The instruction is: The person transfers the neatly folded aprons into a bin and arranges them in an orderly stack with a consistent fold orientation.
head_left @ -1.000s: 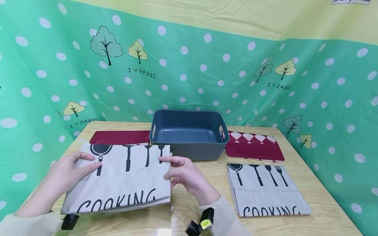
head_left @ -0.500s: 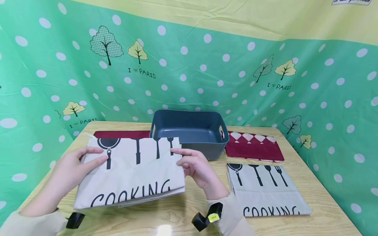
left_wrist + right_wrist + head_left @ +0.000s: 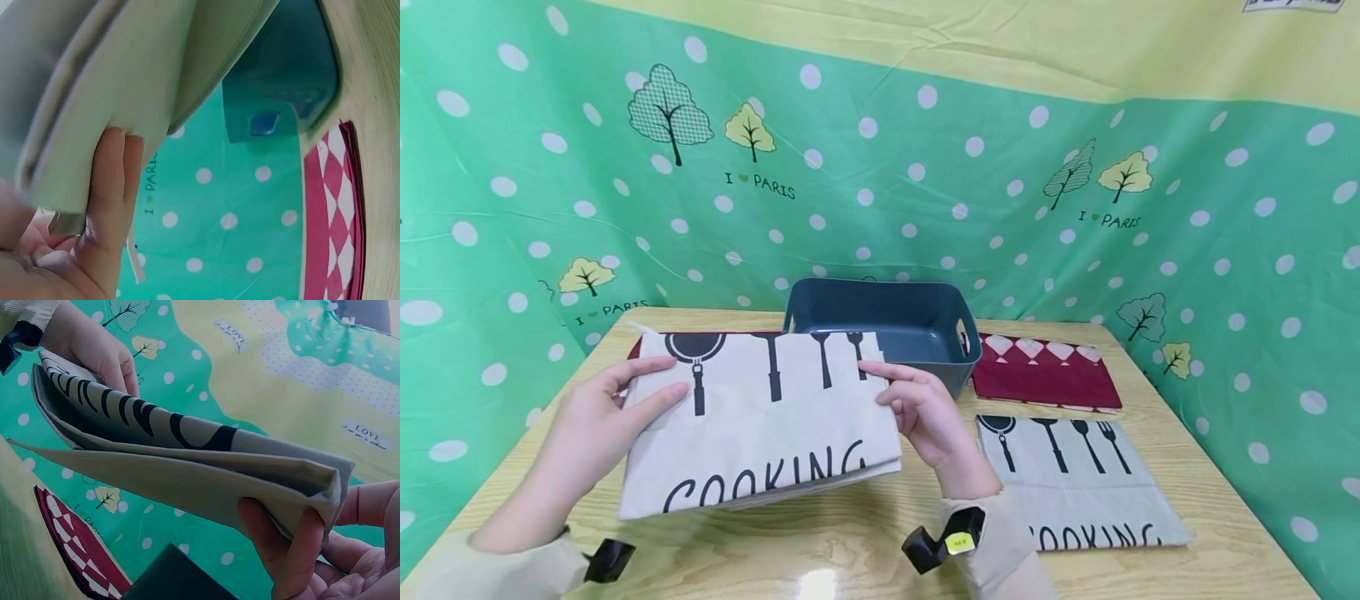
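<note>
Both hands hold a folded white apron point(image 3: 760, 425) above the table, printed with black utensils and COOKING. My left hand point(image 3: 598, 417) pinches its left side, thumb on the front and fingers behind, as the left wrist view shows with the fingers point(image 3: 109, 181). On the opposite edge, my right hand point(image 3: 925, 408) grips with fingers beneath the layers point(image 3: 187, 481). A thin white strap point(image 3: 134, 256) hangs loose near the left hand. Behind the apron stands a dark blue bin point(image 3: 880, 312), its front left part hidden by the cloth.
A second folded COOKING apron point(image 3: 1075, 483) lies at the right of the wooden table point(image 3: 820, 558). Beyond it is a folded dark red cloth point(image 3: 1045, 379) with a white diamond pattern. Another red cloth point(image 3: 337, 219), left of the bin, is mostly covered in the head view. A green curtain point(image 3: 865, 167) hangs behind.
Both hands have lifted the apron and carried it to the right and away, toward the bin. It now overlaps the bin's front left in the head view. The other cloths stay put.
</note>
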{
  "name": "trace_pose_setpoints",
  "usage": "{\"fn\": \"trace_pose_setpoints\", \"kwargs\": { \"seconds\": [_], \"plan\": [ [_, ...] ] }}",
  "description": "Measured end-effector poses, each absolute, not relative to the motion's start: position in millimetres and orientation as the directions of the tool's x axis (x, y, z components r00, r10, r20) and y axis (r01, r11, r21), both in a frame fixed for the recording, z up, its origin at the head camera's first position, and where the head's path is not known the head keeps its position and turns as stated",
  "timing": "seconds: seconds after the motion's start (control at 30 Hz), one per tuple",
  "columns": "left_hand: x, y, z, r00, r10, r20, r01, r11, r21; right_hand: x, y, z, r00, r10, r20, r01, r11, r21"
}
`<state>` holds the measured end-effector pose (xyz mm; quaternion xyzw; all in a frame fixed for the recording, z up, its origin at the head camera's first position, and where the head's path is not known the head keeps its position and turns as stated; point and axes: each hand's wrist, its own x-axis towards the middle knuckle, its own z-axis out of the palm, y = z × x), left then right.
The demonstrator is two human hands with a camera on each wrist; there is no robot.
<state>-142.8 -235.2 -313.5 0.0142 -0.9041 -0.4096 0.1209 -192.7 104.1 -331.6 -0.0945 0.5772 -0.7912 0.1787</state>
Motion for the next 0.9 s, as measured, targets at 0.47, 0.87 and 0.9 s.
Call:
{"fn": "trace_pose_setpoints", "kwargs": {
  "seconds": [0.47,0.87,0.9],
  "plan": [
    [-155.5,-219.5,-308.3,-0.993,-0.063,0.097,0.07,0.336,0.939,-196.4,126.2,-325.4,-0.96,-0.274,-0.057,0.161,-0.375,-0.913],
    [-162.7,-204.6,-304.6,-0.994,0.009,0.111,0.111,0.137,0.984,-198.9,142.0,-323.9,-0.977,-0.201,-0.072,0.151,-0.41,-0.899],
    [-163.5,-203.9,-304.3,-0.994,0.017,0.104,0.105,0.122,0.987,-199.0,143.1,-323.8,-0.978,-0.194,-0.072,0.148,-0.414,-0.898]
  ]
}}
